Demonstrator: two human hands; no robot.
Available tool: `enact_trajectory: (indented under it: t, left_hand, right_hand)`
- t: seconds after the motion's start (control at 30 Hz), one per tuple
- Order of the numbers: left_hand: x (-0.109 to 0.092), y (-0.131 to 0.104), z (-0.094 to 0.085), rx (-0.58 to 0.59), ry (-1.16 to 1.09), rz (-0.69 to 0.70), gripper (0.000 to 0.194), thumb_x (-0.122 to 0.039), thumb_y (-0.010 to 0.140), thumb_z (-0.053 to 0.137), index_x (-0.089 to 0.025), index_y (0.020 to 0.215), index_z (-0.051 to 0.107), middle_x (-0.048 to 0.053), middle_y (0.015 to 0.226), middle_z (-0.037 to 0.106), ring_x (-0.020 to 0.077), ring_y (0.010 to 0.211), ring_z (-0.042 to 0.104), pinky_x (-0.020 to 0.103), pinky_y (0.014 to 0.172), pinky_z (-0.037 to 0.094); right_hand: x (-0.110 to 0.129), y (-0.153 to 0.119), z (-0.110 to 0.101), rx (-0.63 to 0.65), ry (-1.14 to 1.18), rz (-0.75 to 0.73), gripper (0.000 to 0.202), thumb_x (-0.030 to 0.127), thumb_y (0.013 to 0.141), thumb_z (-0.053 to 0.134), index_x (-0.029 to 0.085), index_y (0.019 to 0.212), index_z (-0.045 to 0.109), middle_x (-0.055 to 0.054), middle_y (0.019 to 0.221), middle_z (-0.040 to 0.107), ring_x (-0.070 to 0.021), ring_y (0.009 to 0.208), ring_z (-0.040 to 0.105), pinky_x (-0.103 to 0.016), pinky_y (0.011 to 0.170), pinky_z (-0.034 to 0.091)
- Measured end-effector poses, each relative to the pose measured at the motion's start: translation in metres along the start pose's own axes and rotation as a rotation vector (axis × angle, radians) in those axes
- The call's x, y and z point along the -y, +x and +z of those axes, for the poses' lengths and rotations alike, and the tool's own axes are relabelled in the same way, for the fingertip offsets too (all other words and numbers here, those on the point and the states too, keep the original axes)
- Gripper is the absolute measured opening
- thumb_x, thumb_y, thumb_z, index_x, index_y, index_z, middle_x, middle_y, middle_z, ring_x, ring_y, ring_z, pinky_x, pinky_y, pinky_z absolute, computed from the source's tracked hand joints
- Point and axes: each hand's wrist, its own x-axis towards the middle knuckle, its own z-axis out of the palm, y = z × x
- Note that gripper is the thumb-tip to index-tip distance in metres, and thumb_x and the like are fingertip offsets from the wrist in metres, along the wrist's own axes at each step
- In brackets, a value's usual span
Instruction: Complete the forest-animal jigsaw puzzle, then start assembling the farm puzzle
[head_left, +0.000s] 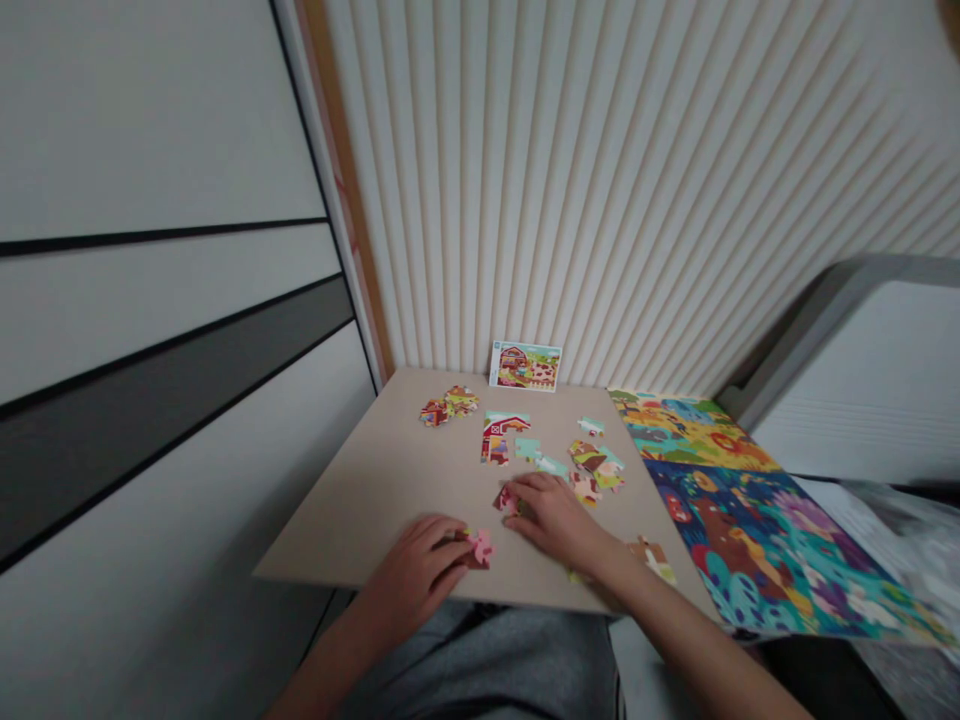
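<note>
My left hand (427,562) rests near the table's front edge, its fingers closed on the side of a pink and brown puzzle piece (481,548). Farther right, my right hand (551,512) has its fingertips on another pink and brown puzzle piece (508,500), partly covered by the fingers. Beyond it lies a joined puzzle section (495,440) with a red barn. Pale blue pieces (527,448) lie beside that section. Several loose pieces (589,456) are grouped just past my right hand, and one brown and white piece (654,558) lies by my right forearm.
A picture card (525,366) of a farm leans against the pleated curtain (480,200) behind the table (360,490). A pile of pieces (448,405) lies at the back left. Finished-looking colourful puzzles (780,540) lie along the right side. A panelled wall (187,400) stands left.
</note>
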Motion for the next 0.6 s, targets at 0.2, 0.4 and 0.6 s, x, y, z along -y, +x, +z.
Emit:
enact_trajectory:
  t: [0.2, 0.4, 0.6]
  left_hand:
    - [0.0, 0.001, 0.001, 0.015, -0.027, -0.053, 0.031, -0.022, 0.094, 0.06, -0.026, 0.125, 0.063, 0.006, 0.121, 0.063, 0.0227, 0.113, 0.056, 0.04, 0.1, 0.044]
    - [0.001, 0.008, 0.004, 0.025, -0.031, -0.05, 0.028, -0.026, 0.095, 0.061, -0.026, 0.123, 0.064, 0.005, 0.121, 0.065, 0.0224, 0.113, 0.056, 0.041, 0.101, 0.043]
    - [0.002, 0.013, 0.007, -0.001, -0.031, -0.043, 0.028, -0.028, 0.094, 0.064, -0.026, 0.122, 0.064, 0.005, 0.12, 0.066, 0.0222, 0.114, 0.057, 0.04, 0.101, 0.043]
  right_hand:
    - [0.007, -0.016, -0.003, 0.016, 0.022, 0.039, 0.044, 0.032, 0.092, 0.066, 0.023, 0.135, 0.06, -0.011, 0.121, 0.067, -0.0257, 0.117, 0.058, -0.04, 0.102, 0.043]
    - [0.009, -0.041, -0.016, 0.043, 0.174, -0.128, 0.046, 0.005, 0.09, 0.05, 0.025, 0.131, 0.062, -0.006, 0.13, 0.065, -0.019, 0.12, 0.058, -0.035, 0.105, 0.042]
    - [0.016, -0.051, -0.003, -0.052, 0.064, 0.071, 0.037, 0.035, 0.093, 0.065, 0.024, 0.128, 0.063, -0.011, 0.123, 0.065, -0.0269, 0.114, 0.058, -0.043, 0.1, 0.045]
